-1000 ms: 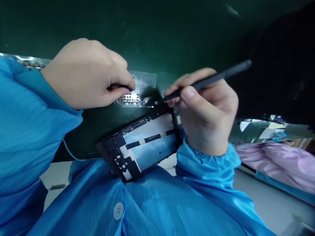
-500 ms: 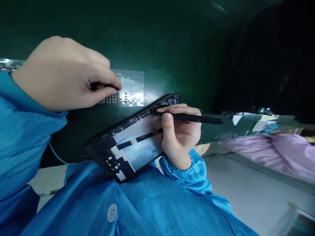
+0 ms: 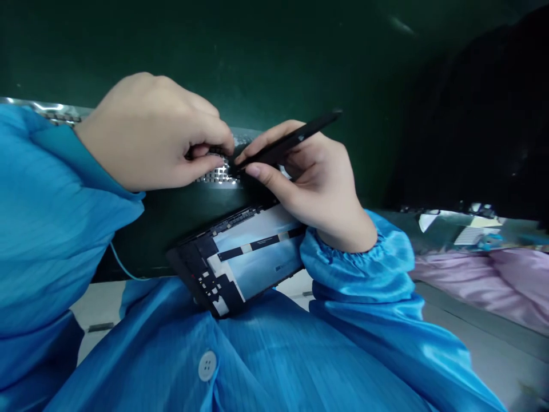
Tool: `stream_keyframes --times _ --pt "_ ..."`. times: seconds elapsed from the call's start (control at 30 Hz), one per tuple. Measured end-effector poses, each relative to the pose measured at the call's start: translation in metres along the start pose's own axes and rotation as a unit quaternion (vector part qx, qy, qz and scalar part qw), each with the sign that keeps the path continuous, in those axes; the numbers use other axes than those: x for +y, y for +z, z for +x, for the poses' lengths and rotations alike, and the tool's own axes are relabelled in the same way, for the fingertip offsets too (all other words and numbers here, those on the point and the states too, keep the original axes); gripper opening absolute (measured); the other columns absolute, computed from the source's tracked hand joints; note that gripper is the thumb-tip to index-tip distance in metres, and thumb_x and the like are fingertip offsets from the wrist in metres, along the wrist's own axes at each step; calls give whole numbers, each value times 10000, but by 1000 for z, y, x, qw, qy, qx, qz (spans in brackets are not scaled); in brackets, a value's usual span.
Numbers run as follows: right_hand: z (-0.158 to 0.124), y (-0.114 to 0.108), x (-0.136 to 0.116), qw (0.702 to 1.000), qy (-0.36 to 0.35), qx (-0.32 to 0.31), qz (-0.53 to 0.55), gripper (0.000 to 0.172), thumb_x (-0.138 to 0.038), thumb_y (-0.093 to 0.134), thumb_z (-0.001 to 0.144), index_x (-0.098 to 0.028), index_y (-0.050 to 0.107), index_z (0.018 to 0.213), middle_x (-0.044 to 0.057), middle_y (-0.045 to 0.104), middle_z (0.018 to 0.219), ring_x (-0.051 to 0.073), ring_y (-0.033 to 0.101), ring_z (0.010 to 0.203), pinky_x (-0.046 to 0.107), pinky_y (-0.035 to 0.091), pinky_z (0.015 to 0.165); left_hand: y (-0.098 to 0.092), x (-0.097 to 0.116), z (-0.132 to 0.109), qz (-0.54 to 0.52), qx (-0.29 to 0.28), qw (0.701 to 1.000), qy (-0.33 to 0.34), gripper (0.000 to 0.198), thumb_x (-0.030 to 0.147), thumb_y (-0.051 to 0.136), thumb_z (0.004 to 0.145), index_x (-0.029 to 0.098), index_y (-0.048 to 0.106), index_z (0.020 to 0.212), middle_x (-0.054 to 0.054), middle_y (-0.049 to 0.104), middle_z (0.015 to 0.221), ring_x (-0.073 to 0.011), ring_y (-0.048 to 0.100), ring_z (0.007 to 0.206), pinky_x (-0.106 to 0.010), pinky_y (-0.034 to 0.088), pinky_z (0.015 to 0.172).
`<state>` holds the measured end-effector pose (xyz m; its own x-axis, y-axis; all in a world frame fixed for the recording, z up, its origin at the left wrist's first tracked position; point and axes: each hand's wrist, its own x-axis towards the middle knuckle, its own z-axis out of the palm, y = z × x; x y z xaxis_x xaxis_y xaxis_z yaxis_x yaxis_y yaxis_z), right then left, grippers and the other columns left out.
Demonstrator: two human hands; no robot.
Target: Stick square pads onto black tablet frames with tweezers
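Note:
My left hand [image 3: 158, 137] is over a clear sheet of small square pads [image 3: 217, 174], thumb and forefinger nearly pinched together. Whatever lies between those fingertips is too small to tell. In my right hand [image 3: 317, 177] is a pair of slim black tweezers [image 3: 295, 137], gripped between thumb and fingers, its tip down at the sheet beside my left fingertips. Below the hands, an opened tablet [image 3: 257, 257] rests tilted against the table edge and my front, its inside showing a silvery panel, a dark ribbon strip and bare frame parts. My right wrist hides its upper right corner.
A dark green table mat [image 3: 274, 57] spreads ahead of me. Another strip with small pads [image 3: 60, 117] lies at the far left. To the right are a large black shape [image 3: 480, 126], paper scraps [image 3: 472, 232] and pink cloth [image 3: 493, 280]. A thin blue cord [image 3: 122, 266] hangs by my left sleeve.
My right hand has left the tablet and moved up and left to the sheet, tweezers now angled steeply. My left hand has shifted slightly right, and the tablet stays leaning in place.

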<state>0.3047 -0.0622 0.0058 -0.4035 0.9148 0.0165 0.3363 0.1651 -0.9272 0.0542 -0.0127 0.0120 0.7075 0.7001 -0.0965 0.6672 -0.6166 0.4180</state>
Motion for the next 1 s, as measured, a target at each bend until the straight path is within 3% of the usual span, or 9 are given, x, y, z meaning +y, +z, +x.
stream_keyframes --times 0.1,0.2,0.5,0.6,0.77,0.83,1.0 --pt "-3 2 1 1000 3 0 15 317 -542 808 983 -257 728 1094 17 813 1087 230 800 1055 442 713 1040 -1 3 2 1 -19 1000 -17 452 434 446 1008 263 841 1147 27 656 936 -272 733 1206 -533 521 1195" --pt "-6 1 -1 1000 10 -2 22 311 -534 825 971 -259 732 1081 21 816 1083 226 802 1055 424 712 1049 -2 5 3 16 -33 999 -15 503 450 407 1025 245 826 1213 37 675 1010 -281 718 1273 -532 520 1203" --pt "2 -3 -1 998 37 -6 57 357 -552 886 911 -254 726 1023 -1 826 1007 217 822 1007 423 712 1005 -1 2 2 -55 -31 998 -23 768 696 239 1029 213 815 1184 30 632 1003 -285 670 1355 -532 430 1252" --pt "-13 -6 0 991 30 69 108 327 -530 879 931 -251 722 995 -20 810 943 169 792 852 360 710 846 2 -1 -1 -49 -15 999 -17 827 750 203 1023 221 824 1158 14 634 968 -282 702 1292 -552 473 1211" --pt "-67 0 5 946 5 319 56 89 -318 760 1050 -249 721 1009 -6 728 917 135 736 830 300 634 773 5 -5 -4 4 30 999 30 829 715 161 1063 249 842 1149 1 698 937 -238 769 984 -564 627 998" --pt "-83 7 9 939 -13 343 30 55 -296 746 1052 -262 704 1049 -1 711 954 147 746 870 323 638 800 7 -6 -5 4 51 998 32 799 715 192 1073 260 844 1141 3 698 916 -229 766 948 -556 630 986" --pt "-87 18 18 948 -37 316 -21 59 -264 705 1068 -278 668 1113 6 699 1019 169 769 945 395 656 892 10 -8 -7 -13 78 996 47 679 683 296 1086 284 842 1155 32 687 912 -136 721 891 -426 584 1049"
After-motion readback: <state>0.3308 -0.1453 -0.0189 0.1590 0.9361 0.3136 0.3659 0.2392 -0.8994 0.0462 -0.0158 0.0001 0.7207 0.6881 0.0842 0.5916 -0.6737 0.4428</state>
